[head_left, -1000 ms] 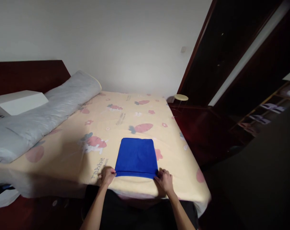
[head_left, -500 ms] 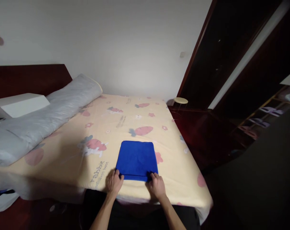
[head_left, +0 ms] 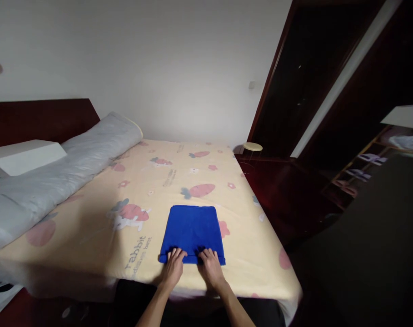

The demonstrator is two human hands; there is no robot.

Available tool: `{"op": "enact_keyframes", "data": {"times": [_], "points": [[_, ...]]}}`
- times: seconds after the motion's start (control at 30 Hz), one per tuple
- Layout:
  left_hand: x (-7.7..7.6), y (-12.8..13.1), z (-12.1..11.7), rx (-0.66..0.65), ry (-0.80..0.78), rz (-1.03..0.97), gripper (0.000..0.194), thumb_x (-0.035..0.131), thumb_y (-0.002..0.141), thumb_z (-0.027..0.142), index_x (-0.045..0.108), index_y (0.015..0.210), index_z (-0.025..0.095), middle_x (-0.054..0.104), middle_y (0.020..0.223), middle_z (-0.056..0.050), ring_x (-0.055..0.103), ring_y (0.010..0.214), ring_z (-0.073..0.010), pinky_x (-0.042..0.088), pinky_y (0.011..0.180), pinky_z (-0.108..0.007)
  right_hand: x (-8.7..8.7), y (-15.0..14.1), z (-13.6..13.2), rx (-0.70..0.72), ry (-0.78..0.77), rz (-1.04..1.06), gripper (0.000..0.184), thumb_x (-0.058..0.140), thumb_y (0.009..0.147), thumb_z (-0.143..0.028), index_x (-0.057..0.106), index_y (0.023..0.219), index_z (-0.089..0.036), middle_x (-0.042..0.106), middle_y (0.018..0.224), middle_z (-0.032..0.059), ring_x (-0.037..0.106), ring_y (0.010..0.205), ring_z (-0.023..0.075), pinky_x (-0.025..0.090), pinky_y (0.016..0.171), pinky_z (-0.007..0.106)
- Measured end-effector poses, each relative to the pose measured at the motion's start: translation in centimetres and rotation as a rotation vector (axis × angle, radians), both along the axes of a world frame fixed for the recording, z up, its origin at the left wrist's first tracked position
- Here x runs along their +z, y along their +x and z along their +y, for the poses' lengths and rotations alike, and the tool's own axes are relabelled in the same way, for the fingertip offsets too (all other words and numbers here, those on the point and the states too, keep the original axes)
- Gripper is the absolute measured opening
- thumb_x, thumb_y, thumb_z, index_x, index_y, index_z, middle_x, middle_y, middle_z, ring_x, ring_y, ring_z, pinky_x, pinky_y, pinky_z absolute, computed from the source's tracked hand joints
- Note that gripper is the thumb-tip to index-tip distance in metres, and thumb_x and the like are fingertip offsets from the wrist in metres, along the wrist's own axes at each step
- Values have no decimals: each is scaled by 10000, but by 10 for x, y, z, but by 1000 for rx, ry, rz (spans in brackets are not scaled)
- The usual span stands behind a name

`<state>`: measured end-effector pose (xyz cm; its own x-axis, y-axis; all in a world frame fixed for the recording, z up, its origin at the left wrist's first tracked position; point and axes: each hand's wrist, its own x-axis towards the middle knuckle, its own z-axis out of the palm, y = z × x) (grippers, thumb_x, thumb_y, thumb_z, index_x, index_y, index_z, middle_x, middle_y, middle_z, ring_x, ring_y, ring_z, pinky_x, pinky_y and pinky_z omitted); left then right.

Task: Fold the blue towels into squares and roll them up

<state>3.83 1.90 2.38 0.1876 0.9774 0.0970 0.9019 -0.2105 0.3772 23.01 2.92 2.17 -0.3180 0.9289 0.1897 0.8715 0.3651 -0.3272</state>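
A blue towel [head_left: 193, 229], folded into a flat near-square, lies on the bed close to its front side. A narrow folded strip runs along its near edge. My left hand [head_left: 174, 267] has its fingers curled over that strip, left of the middle. To the right of it, my right hand [head_left: 211, 267] grips the same strip in a similar way, a short gap apart. Both thumbs point inward, and the undersides of the fingers are hidden. The towel's two near corners stick out beyond the hands.
The bed sheet [head_left: 151, 181] is cream with carrot and rabbit prints. At the left lie a long grey rolled bundle [head_left: 80, 163] and a white box [head_left: 29, 154]. A round stool [head_left: 252, 146] stands past the bed's far right corner. Shoes sit on a rack [head_left: 361, 156] at right.
Both hands have moved inward from the towel's near corners toward the middle of its near edge. The view has shifted slightly, and the towel stays flat on the bed.
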Motion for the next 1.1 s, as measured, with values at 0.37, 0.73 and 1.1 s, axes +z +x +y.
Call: {"op": "enact_keyframes", "data": {"times": [0.37,0.73,1.1], "points": [[-23,-37,-13,303,215,87,401,395,878,100,640,1152,260,640,1214,-66,530,1175,-232,351,1001,-467,-23,40,-15,-87,230,63,300,483,892,-215,613,1161,-202,627,1115,98,540,1044,258,382,924,426],[-10,16,0,-44,108,0,465,379,854,48,646,1127,313,673,1061,-7,590,1026,-165,455,928,-315,-32,-6,-6,119,192,128,397,462,855,-70,630,1183,-219,664,1097,80,601,956,214,478,875,356],[-38,-39,-9,312,349,108,421,395,857,60,659,1139,227,668,1182,-84,581,1151,-245,370,1066,-529,-69,51,-11,-13,311,78,590,341,855,-50,466,1412,-201,538,1411,88,496,1294,225,386,1080,437]]}}
